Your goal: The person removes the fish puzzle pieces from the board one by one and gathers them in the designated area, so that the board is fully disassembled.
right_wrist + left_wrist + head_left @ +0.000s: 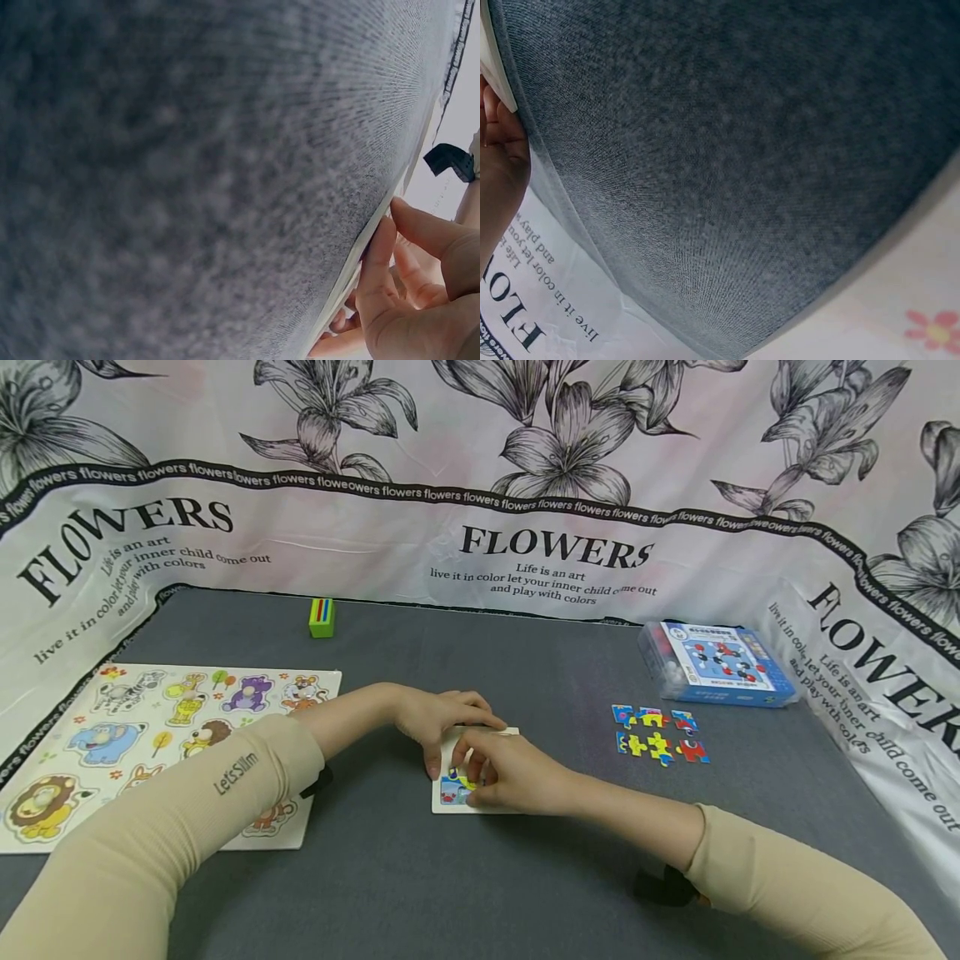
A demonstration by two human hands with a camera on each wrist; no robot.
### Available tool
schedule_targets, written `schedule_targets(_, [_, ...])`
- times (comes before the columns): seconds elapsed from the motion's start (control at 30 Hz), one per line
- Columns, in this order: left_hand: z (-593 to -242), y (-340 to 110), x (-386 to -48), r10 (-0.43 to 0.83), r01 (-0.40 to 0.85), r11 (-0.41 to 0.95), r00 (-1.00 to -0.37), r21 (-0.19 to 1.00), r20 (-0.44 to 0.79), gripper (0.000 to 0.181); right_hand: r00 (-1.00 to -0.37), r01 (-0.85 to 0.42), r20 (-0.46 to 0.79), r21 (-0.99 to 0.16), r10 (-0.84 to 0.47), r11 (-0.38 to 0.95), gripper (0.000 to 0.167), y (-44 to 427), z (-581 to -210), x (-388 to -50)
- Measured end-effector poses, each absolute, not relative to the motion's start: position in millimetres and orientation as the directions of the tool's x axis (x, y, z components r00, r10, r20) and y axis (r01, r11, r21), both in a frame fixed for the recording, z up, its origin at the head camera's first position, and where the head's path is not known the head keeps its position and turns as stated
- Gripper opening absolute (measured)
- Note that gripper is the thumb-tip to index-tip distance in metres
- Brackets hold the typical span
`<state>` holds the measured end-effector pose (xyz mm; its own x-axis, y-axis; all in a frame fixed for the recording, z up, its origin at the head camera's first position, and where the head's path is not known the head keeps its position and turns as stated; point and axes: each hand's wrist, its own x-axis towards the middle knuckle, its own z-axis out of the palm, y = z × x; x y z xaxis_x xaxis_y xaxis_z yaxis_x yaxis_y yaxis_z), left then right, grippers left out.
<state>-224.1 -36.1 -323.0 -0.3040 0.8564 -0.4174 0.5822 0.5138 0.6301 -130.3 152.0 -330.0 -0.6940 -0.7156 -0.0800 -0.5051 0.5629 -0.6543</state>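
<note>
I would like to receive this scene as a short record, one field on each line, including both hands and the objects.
Surface: dark grey tabletop
Left hand: holds the small white puzzle board by its edges
Right hand: over that board, fingers bent; whether they pinch a piece is unclear
Loose pieces: six, in two rows, to the right
Far right: blue-and-clear box
Left: large animal board
Behind it: green block with coloured stripes
</note>
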Motion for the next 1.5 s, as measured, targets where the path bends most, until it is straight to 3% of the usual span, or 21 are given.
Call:
schedule_targets(0.47, [-321.6, -36.1, -223.5, 0.859, 0.595, 0.509, -0.305, 0.622, -0.412, 0.11, -0.738, -0.459, -0.078, -0.669, -0.67, 0.584, 0.022, 150.4, -324.4, -132.6])
schedule_targets(0.7, [-321.0, -36.4, -223.5, 0.85, 0.584, 0.524, -0.313, 0.62, -0.424, 0.109, -0.759, -0.377, -0.104, -0.735, -0.643, 0.564, 0.016, 148.1, -325.4, -131.9])
schedule_targets(0.93, [-320.2, -35.9, -222.8, 0.834, 0.539, 0.552, -0.336, 0.637, -0.438, 0.096, -0.777, -0.27, -0.144, -0.804, -0.614, 0.53, 0.017, 148.3, -322.9, -133.2])
schedule_targets(1.07, [-321.3, -35.2, -222.9, 0.831, 0.511, 0.557, -0.338, 0.655, -0.443, 0.088, -0.781, -0.276, -0.138, -0.798, -0.609, 0.536, 0.018, 150.9, -319.0, -135.2])
schedule_targets(1.5, [-323.3, -33.0, -224.8, 0.831, 0.544, 0.555, -0.337, 0.629, -0.442, 0.089, -0.806, -0.167, -0.17, -0.854, -0.567, 0.493, 0.021, 170.7, -311.3, -146.0])
